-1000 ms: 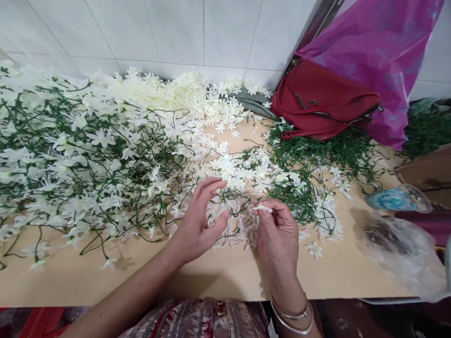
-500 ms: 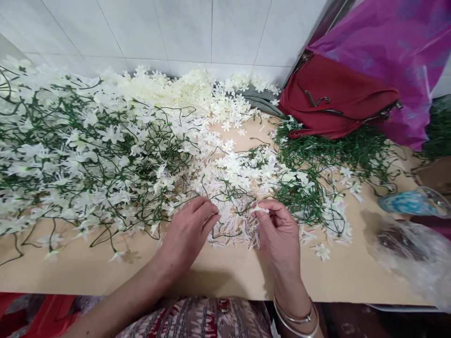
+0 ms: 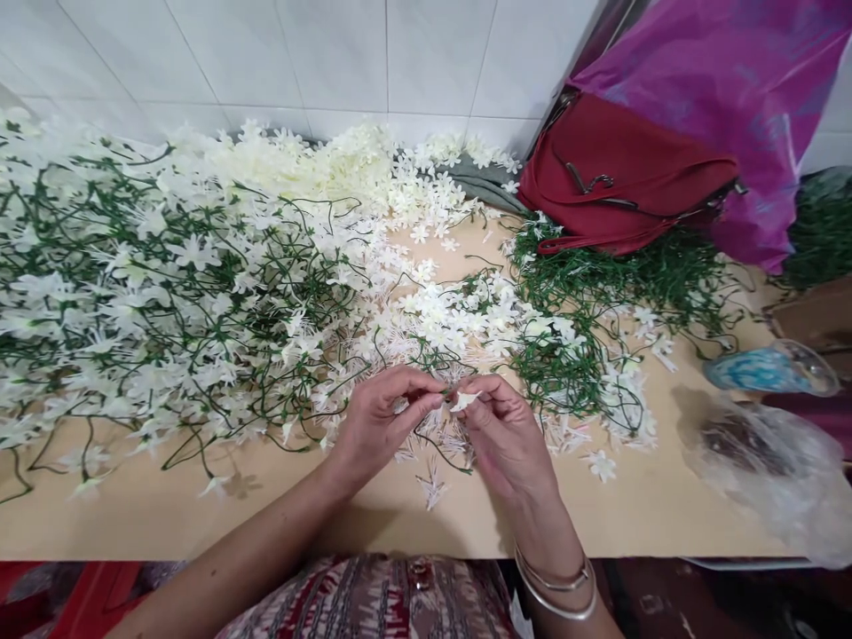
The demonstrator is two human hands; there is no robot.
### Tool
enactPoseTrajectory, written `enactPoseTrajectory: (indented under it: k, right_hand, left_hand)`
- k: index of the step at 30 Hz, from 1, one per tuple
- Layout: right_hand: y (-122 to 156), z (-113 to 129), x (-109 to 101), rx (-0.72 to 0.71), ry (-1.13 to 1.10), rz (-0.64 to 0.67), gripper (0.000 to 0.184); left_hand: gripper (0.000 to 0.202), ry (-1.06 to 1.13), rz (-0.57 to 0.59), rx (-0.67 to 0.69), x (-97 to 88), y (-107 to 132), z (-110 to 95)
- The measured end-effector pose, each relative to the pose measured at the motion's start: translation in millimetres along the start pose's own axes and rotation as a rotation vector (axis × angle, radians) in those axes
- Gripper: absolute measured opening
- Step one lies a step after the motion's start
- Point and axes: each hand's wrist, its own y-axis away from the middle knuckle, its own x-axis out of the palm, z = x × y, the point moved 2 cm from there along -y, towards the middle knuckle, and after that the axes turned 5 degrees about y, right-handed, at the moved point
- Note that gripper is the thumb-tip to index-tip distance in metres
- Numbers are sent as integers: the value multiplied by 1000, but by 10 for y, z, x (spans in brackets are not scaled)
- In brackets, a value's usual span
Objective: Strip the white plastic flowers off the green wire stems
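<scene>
My left hand [image 3: 382,417] and my right hand [image 3: 502,435] meet over the front middle of a tan table [image 3: 373,515]. The right thumb and fingers pinch a small white artificial flower [image 3: 464,400]. The left fingertips are pinched together on a thin white stamen piece right beside that flower; it is too small to make out well. Under both hands lies a loose heap of white stamen clusters [image 3: 432,484]. A big pile of white flowers on green wire stems [image 3: 173,284] fills the table's left half.
Bare green stems [image 3: 599,293] lie at the right, under a red handbag [image 3: 619,182] and a purple plastic bag [image 3: 725,98]. Loose cream flower heads [image 3: 346,169] lie against the tiled wall. A clear plastic bag [image 3: 765,470] and a blue-filled bag [image 3: 765,368] sit at the far right.
My left hand, open a second ago, dipped into the stamen heap, closed, and came right to meet the right hand. The right hand kept its flower and shifted slightly left.
</scene>
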Motion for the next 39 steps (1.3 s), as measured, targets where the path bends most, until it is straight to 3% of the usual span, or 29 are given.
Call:
enactPoseTrajectory:
  k: [10,22,31,39]
  right_hand:
    - [-5,22,13,147,21,-1,28]
    - [-23,69,-30,264,121,99,28]
    - [-34,59,46,266,164,105,32]
    - [-80,54,91,238,207,96,33]
  left_hand:
    - [10,-9,23,66,-44,-21,-78]
    - [12,-84,175,31,-72,-11,-36]
    - [15,-3,189,-64,-82,60,76]
    - [14,-24,147,-46,-87,35,45]
